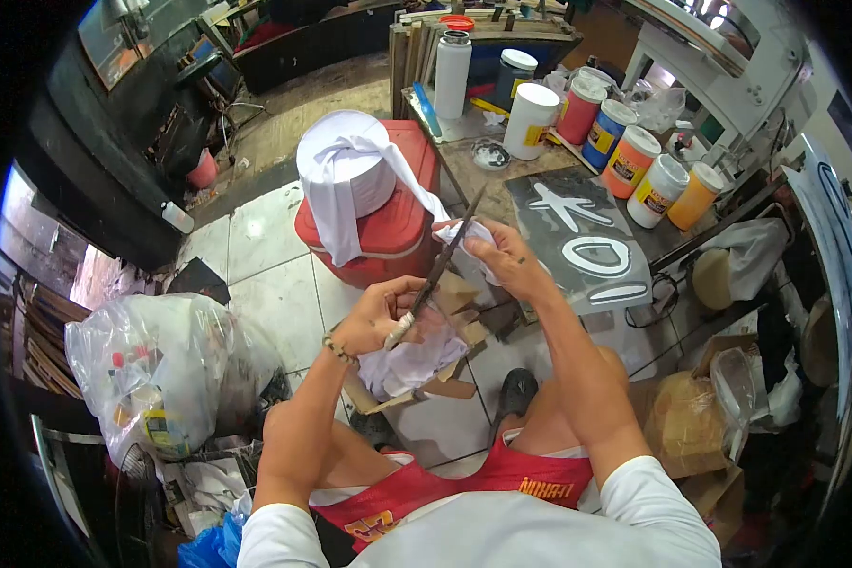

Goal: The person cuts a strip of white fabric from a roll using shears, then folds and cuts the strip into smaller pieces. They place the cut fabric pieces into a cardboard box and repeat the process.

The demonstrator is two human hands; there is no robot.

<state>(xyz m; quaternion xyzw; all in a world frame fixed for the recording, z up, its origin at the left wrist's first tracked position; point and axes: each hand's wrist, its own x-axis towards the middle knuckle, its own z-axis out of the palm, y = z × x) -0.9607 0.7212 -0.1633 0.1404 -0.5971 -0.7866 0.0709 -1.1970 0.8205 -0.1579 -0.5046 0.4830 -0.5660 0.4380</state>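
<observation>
My left hand is closed around the pale, wrapped handle of a long, dark, narrow knife, its tip slanting up and away to the right. White cloth is pinched in my right hand, beside the middle of the blade. A white fabric strip runs toward my right hand from a white round tub on a red cooler; I cannot tell whether it joins the held cloth. Below my hands, a cardboard box holds white cloth pieces.
Several paint jars crowd the worktable at the right, behind a dark stencil board with white characters. A big clear plastic bag of waste sits at left. Cardboard and plastic lie at right. White tiles cover the floor.
</observation>
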